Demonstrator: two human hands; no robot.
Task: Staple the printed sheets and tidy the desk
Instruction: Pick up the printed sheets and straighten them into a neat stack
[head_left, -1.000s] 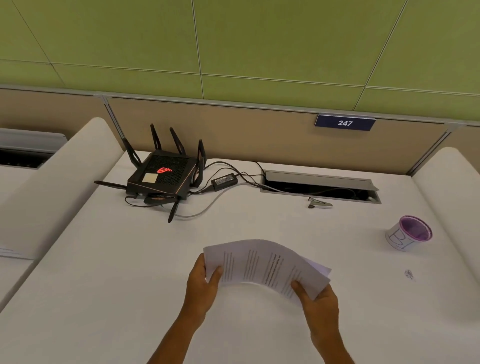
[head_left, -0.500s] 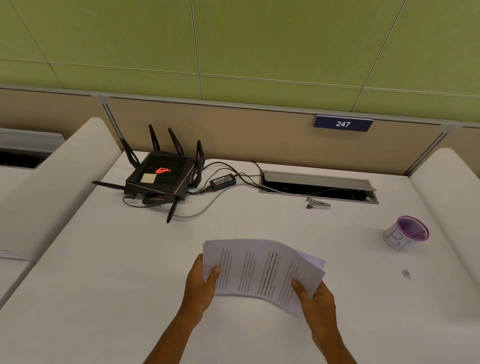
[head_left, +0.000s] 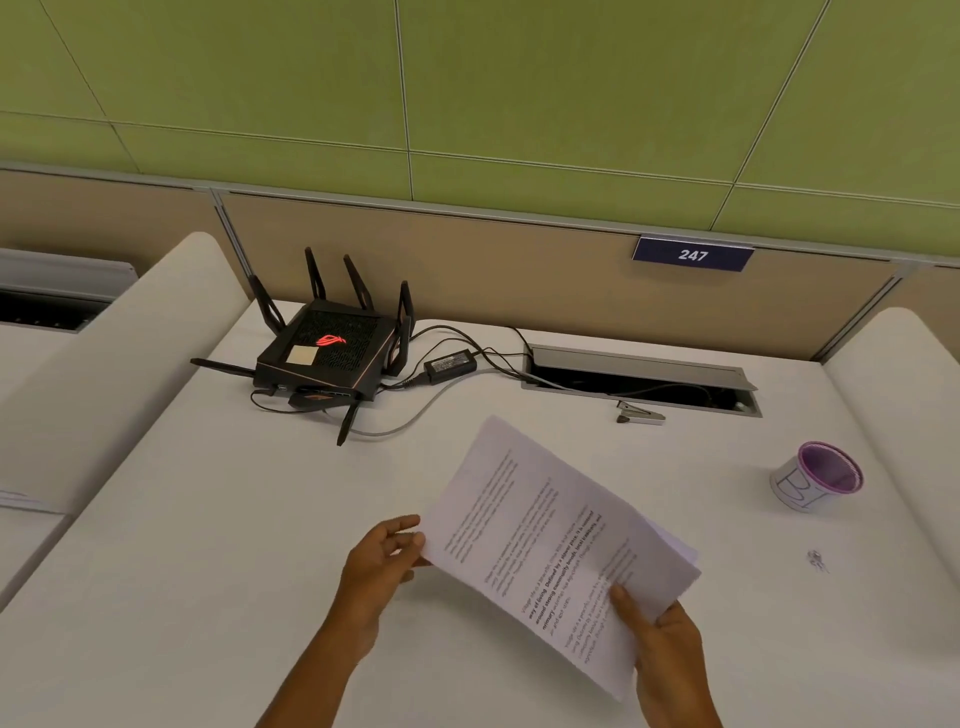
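1. One white desk (head_left: 182, 597), the largest surface, closed at 12 o'clock by a tan partition and flanked at 9 and 3 o'clock by one rounded divider each; bare desktop lies open at 8 o'clock and between the sheets and the back row of devices.
2. One stack of printed sheets (head_left: 550, 545), held tilted above the desk near 6 o'clock, its long axis running from 11 to 5 o'clock; the sheet edges at 3 o'clock fan slightly apart.
3. One black router (head_left: 324, 356) at 11 o'clock, its antennas raised, with one power brick (head_left: 450, 362) just beside it at its 3 o'clock.
4. One cable hatch (head_left: 639, 376) at 1 o'clock, lid lifted.
5. Two hands. The left hand (head_left: 382, 566) has curled fingers at the stack's 9 o'clock edge; whether it pinches the paper cannot be told. The right hand (head_left: 662, 644) pinches the stack's 5 o'clock corner, thumb on top.
6. One purple-rimmed cup (head_left: 815, 478) at 3 o'clock, near the right divider.
7. One small metal stapler (head_left: 640, 414) against the hatch's near edge, well apart from the sheets.
8. One small metal bit (head_left: 816, 558), too small to identify, below the cup.
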